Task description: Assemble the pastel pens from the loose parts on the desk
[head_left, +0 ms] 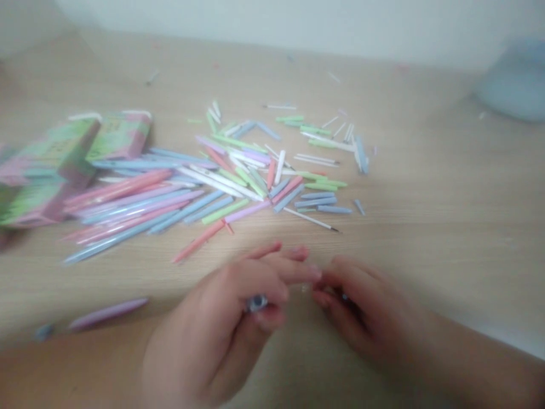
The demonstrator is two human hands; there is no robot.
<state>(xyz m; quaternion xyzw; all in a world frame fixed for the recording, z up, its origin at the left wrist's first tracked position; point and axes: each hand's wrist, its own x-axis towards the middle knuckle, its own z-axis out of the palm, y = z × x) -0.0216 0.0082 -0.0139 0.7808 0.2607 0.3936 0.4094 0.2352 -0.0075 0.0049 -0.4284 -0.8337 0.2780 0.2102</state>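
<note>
Pen piece (257, 303), blue-grey and seen nearly end-on, sits in the curled left hand (221, 318), low in the view and just left of the middle. The thumb and bent forefinger close around it, so that only its rounded end with a dark centre shows; the rest is hidden in the palm. Another finger of that hand stretches toward the right hand (370, 312), its tip at or very near the right fingertips; blur hides whether they touch. The right thumb and fingers are drawn nearly together, with a small glint between them, but I cannot tell whether they have hold of anything.

Both hands are over the near part of a wood-grain table (426, 227). Just beyond them lies a white refill (310, 218) with a dark tip, pointing to the right. A salmon barrel (198, 241) slants beyond the left hand, near the end of a lilac barrel (247, 212). Behind these, short blue caps (315, 201), green caps (321, 185) and more refills are strewn loosely. To the left, long pens (136, 213) in salmon, lilac and blue lie heaped beside pink-and-green cartons (119, 136).

Near the left forearm a lilac pen (108, 314) lies on its own, with a small grey-blue piece (43, 332) off its left end. A pale blue object (515, 85), too blurred to name, stands at the far right, near the white wall (298, 23).
</note>
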